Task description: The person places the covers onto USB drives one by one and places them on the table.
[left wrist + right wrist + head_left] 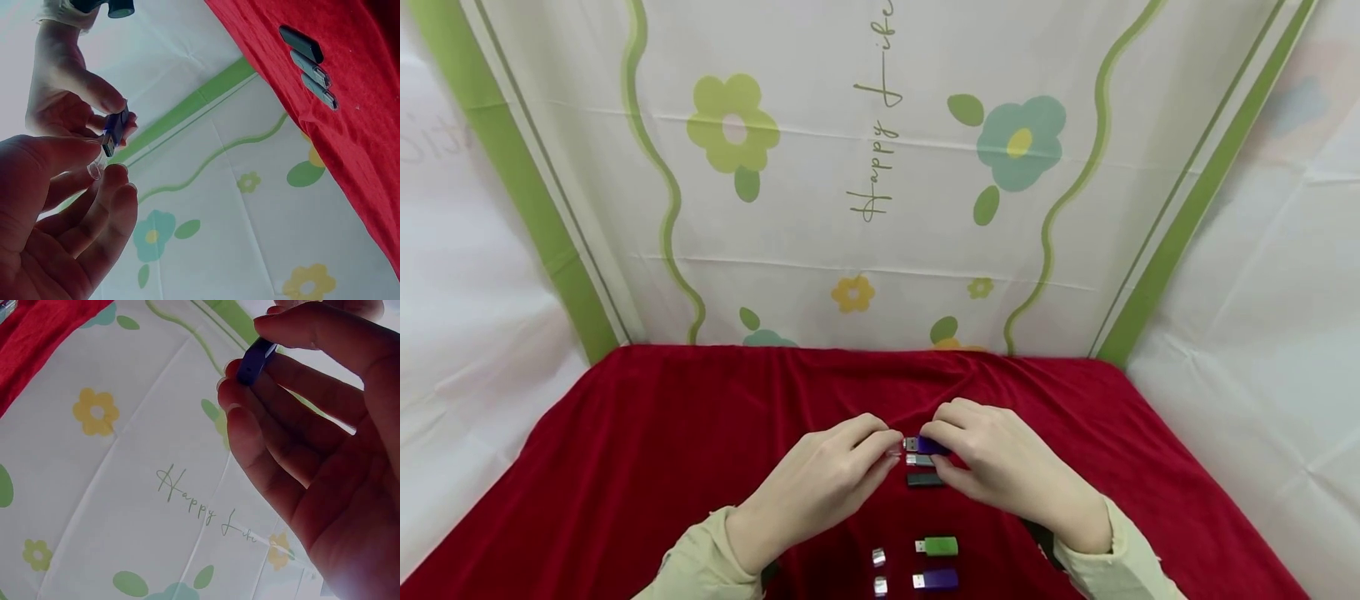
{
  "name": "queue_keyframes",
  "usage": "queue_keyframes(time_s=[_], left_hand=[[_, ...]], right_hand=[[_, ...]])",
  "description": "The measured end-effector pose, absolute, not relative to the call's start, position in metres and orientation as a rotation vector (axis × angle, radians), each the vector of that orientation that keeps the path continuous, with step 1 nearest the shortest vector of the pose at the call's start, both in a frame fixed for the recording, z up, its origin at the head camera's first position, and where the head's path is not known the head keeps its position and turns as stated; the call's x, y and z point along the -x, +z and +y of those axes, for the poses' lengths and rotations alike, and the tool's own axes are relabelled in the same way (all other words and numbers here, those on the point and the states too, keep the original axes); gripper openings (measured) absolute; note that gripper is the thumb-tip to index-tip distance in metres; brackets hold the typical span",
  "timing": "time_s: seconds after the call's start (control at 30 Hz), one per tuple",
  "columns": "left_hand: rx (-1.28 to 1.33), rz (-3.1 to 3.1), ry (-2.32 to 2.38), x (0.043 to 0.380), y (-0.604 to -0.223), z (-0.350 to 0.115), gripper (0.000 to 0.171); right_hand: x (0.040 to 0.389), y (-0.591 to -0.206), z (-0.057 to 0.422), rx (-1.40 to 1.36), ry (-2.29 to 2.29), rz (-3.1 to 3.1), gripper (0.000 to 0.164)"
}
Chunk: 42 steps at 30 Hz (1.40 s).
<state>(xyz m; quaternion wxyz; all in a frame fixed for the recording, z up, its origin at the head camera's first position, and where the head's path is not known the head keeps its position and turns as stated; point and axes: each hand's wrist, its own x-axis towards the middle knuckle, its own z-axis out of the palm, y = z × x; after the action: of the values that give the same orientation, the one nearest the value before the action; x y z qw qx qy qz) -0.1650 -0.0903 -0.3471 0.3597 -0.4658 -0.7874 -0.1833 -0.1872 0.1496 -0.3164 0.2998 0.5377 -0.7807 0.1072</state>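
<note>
My right hand [1007, 458] pinches a blue USB stick [931, 446] between thumb and fingers, its metal plug pointing left; the right wrist view shows the blue end [253, 362]. Facing it, my left hand [831, 471] holds a small clear cap [96, 169] at the fingertips. Cap and plug are close together; the left wrist view shows the plug bare. Below the hands a grey stick [919, 460] and a black stick [923, 480] lie on the red cloth. The left wrist view shows another grey stick [319, 92] beside them.
Nearer the front edge lie an uncapped green USB stick [940, 547] and another blue stick [938, 580], with two clear caps [879, 557] left of them. Red cloth [647, 467] covers the table. A white floral curtain [820, 200] hangs behind, with white sheets at both sides.
</note>
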Motion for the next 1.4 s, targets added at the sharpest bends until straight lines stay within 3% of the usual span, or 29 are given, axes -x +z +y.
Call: queue_keyframes(time_s=[0.23, 0.63, 1.4], left_hand=[[1.203, -2.025, -0.473, 0.1643, -0.3472, -0.0893, 0.017], [1.204, -2.047, -0.447, 0.1614, -0.3491, -0.0878, 0.021], [1.130, -2.078, -0.387, 0.1612, -0.3536, -0.0867, 0.019]], right_hand=[[0.1840, -0.3172, 0.1466, -1.432, 0.291, -2.127, 0.017], [0.1833, -0.3184, 0.1429, -1.481, 0.285, -2.048, 0.029], [0.1779, -0.3175, 0.1433, -1.462, 0.255, -2.078, 0.027]])
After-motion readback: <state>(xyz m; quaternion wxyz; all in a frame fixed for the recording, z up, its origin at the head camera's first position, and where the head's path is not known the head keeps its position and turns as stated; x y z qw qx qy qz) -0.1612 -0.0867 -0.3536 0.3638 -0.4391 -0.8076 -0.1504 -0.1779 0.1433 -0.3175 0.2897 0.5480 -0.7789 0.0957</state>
